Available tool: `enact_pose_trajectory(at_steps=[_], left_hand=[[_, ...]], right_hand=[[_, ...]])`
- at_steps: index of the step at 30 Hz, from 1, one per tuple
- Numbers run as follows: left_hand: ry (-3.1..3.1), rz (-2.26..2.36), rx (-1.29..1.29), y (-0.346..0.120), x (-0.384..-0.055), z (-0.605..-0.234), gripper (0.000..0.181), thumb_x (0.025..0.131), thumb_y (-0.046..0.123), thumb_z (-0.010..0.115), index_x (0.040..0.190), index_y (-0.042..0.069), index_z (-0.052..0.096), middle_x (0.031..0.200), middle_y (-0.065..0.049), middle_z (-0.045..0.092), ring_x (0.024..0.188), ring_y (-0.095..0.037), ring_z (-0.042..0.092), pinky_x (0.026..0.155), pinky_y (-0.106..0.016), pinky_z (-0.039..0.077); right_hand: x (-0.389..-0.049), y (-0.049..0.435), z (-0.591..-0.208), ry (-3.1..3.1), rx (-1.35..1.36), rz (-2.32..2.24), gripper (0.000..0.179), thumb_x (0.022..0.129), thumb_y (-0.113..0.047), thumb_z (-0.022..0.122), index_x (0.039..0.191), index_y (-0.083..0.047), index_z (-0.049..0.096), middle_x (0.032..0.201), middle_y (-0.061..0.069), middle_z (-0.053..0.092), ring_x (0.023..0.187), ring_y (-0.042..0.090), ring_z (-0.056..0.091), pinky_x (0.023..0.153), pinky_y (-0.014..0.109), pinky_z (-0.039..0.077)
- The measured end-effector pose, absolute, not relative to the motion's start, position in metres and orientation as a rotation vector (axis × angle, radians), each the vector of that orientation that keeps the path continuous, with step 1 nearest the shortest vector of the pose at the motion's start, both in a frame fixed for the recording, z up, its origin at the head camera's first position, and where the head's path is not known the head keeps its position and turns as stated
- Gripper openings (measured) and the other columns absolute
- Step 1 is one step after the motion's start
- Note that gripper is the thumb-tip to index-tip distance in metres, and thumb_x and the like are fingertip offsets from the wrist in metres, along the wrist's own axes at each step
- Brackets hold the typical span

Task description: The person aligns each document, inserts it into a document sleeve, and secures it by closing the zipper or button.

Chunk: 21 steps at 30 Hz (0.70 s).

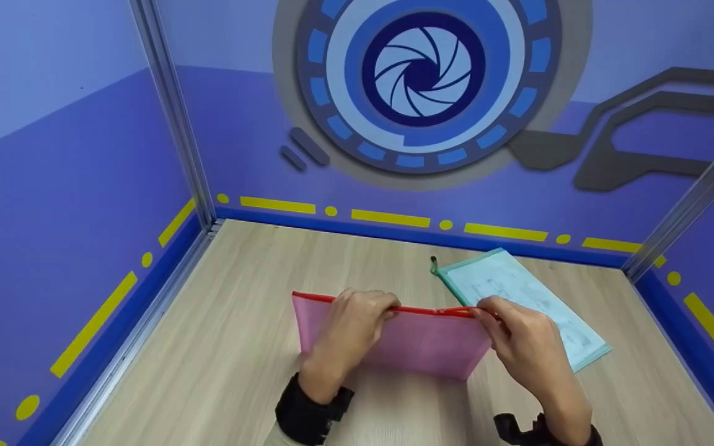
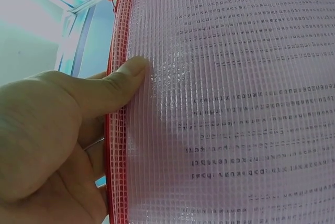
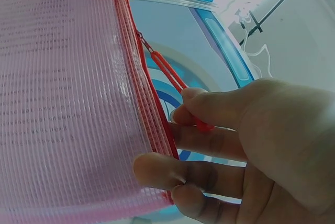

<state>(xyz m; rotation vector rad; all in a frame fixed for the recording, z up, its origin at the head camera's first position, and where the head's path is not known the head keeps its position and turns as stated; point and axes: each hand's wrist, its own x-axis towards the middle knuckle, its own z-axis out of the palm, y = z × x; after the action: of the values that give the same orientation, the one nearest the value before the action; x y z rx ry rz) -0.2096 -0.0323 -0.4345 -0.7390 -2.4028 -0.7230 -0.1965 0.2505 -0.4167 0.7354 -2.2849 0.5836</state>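
Observation:
A pink mesh zipper pouch (image 1: 428,341) with a red zipper edge stands upright over the table, held between both hands. Printed lines of text show through its mesh in the left wrist view. My left hand (image 1: 354,328) grips the top edge left of the middle, its thumb (image 2: 131,69) on the near face. With thumb and forefinger, my right hand (image 1: 527,341) pinches the red zipper pull (image 3: 170,72) near the pouch's right end. Other fingers of that hand touch the pouch edge. The zipper slider sits between the two hands.
A green-edged zipper pouch (image 1: 530,297) with papers inside lies flat on the wooden table (image 1: 239,371), behind and beside the right hand. Blue panels (image 1: 239,136) enclose the table at the back and both sides, with metal posts (image 1: 177,111) at the corners.

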Motion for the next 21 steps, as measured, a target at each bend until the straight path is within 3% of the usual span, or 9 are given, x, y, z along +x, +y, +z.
enact_pose_trajectory(at_steps=[21], left_hand=[[-2.431, -0.756, -0.731, -0.0408, -0.2122, -0.4336, 0.008, 0.096, 0.018, 0.078, 0.101, 0.014, 0.082, 0.093, 0.004, 0.079, 0.083, -0.010, 0.074, 0.080, -0.031, 0.057]], right_hand=[[-0.1975, 0.2549, -0.4159, -2.282, 0.700, 0.578, 0.013, 0.091, -0.005, 0.083, 0.097, -0.015, 0.076, 0.088, -0.008, 0.070, 0.063, 0.001, 0.054, 0.056, 0.019, 0.047]])
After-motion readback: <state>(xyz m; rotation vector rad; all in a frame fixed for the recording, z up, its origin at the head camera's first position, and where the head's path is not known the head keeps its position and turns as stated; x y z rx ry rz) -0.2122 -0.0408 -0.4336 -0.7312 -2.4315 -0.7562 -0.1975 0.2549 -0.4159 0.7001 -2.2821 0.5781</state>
